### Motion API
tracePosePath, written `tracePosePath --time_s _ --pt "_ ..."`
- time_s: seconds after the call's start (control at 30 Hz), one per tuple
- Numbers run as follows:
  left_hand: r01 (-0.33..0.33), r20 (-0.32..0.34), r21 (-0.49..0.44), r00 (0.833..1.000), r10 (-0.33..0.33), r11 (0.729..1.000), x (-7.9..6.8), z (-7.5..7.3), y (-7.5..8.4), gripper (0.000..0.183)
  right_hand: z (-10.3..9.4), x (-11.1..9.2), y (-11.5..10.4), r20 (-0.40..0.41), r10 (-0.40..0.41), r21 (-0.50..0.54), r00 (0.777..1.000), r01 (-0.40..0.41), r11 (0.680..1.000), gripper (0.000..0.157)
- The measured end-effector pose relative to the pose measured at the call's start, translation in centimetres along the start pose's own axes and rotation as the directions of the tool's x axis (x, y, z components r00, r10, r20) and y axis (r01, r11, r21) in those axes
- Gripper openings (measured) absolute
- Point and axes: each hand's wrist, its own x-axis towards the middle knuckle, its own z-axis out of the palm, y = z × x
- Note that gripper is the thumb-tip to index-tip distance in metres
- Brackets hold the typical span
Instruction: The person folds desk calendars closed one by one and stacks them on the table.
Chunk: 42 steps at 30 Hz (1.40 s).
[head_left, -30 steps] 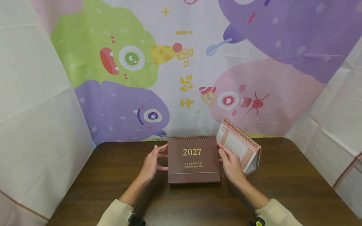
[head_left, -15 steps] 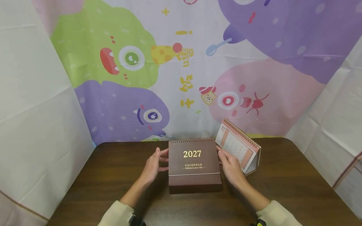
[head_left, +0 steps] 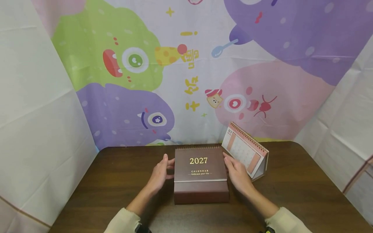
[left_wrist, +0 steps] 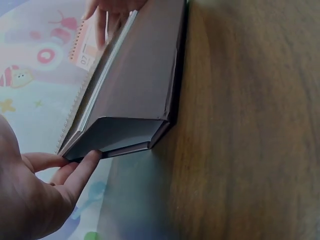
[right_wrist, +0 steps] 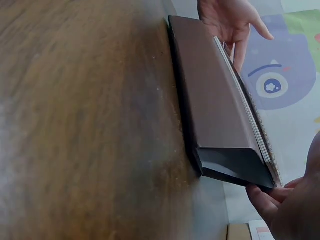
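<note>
A brown desk calendar (head_left: 199, 170) with gold "2027" lettering and a spiral along its top stands on the dark table in the head view, leaning back. Its hollow triangular side (left_wrist: 120, 135) faces the left wrist camera. My left hand (head_left: 158, 173) touches its left edge with extended fingertips, the thumb pointing up and away. On the other side, my right hand (head_left: 238, 173) has its fingertips at the right edge (right_wrist: 272, 182), partly behind the cover. In the right wrist view the opposite hand (right_wrist: 230, 22) shows beyond the calendar with thumb spread.
A pink-and-white calendar (head_left: 246, 150) marked 07 stands angled just behind my right hand. The wooden table (head_left: 116, 181) ends at a printed cartoon cloth (head_left: 192, 71) at the back. White cloth (head_left: 38, 97) hangs on both sides.
The brown calendar has come down toward me and tilted further back, its base front now more visible. Both hands followed slightly downward; the left shifted a little to the right. The pink calendar stayed put.
</note>
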Motion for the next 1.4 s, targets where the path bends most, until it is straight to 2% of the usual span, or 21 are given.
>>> tracePosePath --time_s 0.13,0.2,0.27,0.4,0.5,0.7,0.87,1.0,1.2,1.4 --pt "0.051 0.018 -0.015 0.999 -0.05 0.999 2.1 -0.4 -4.7 0.086 0.2 -0.2 0.3 0.0 0.014 -0.014 1.0 -0.014 1.0 0.063" --pt "0.086 0.022 -0.005 0.996 -0.086 0.996 2.1 -0.3 -4.8 0.087 0.3 -0.3 0.3 -0.004 0.01 -0.051 1.0 -0.01 0.999 0.064" --pt "0.098 0.024 0.019 0.995 -0.098 0.995 1.4 0.0 -3.4 0.088 0.4 -0.5 0.3 -0.003 0.006 -0.084 1.0 -0.006 0.996 0.065" --pt "0.102 0.01 0.044 0.995 -0.102 0.994 -0.7 0.7 0.9 0.09 0.4 -0.9 -0.2 0.011 -0.002 -0.136 1.0 0.004 0.991 0.065" --pt "0.136 -0.007 0.047 0.991 -0.136 0.99 -1.5 1.1 2.5 0.085 0.5 -1.2 -0.5 0.026 -0.007 -0.163 1.0 0.011 0.987 0.063" --pt "0.179 -0.01 0.056 0.984 -0.179 0.982 -1.7 1.3 2.5 0.081 0.7 -1.9 -1.8 0.067 0.001 -0.199 0.998 0.012 0.98 0.067" --pt "0.176 0.03 0.073 0.983 -0.179 0.982 -1.7 1.3 2.2 0.084 0.7 -2.3 -3.2 0.106 0.014 -0.212 0.994 0.009 0.977 0.071" --pt "0.183 0.048 0.066 0.981 -0.186 0.981 -1.9 1.3 2.3 0.084 0.9 -1.7 -2.0 0.136 0.035 -0.224 0.99 -0.003 0.975 0.072" --pt "0.177 0.071 0.066 0.981 -0.182 0.982 -1.8 1.2 2.1 0.082 1.6 -0.6 0.5 0.17 0.021 -0.274 0.985 0.027 0.961 0.073" --pt "0.179 0.086 0.069 0.979 -0.185 0.981 -1.9 1.0 2.1 0.083 1.7 -0.8 0.2 0.154 -0.001 -0.299 0.988 0.047 0.953 0.076"
